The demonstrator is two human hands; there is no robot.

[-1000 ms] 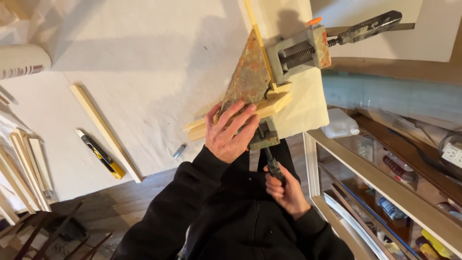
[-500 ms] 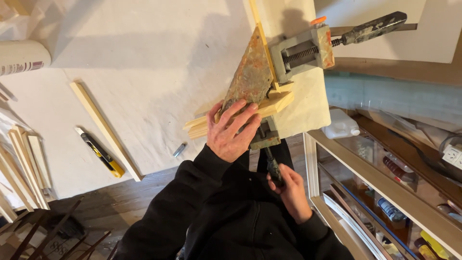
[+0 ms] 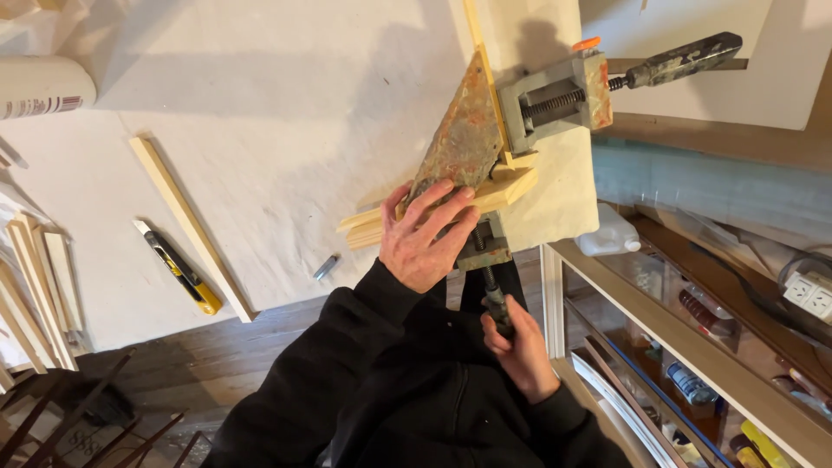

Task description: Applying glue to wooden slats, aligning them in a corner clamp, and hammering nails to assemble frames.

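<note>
left hand [image 3: 425, 238] flat, fingers spread; right hand [image 3: 518, 347] fisted

Left hand [image 3: 425, 238] on wood strips [image 3: 433, 208]

This is a small woodworking workshop. A rusty grey metal corner clamp [image 3: 520, 113] grips pale wooden strips on a white-covered desk [image 3: 286, 130]. Left of the clamp lie a yellow-and-black utility knife [image 3: 178, 267] and loose pale wooden slats [image 3: 35, 286]. Right of it, a wooden shelf [image 3: 693, 347] holds tools and supplies.
</note>
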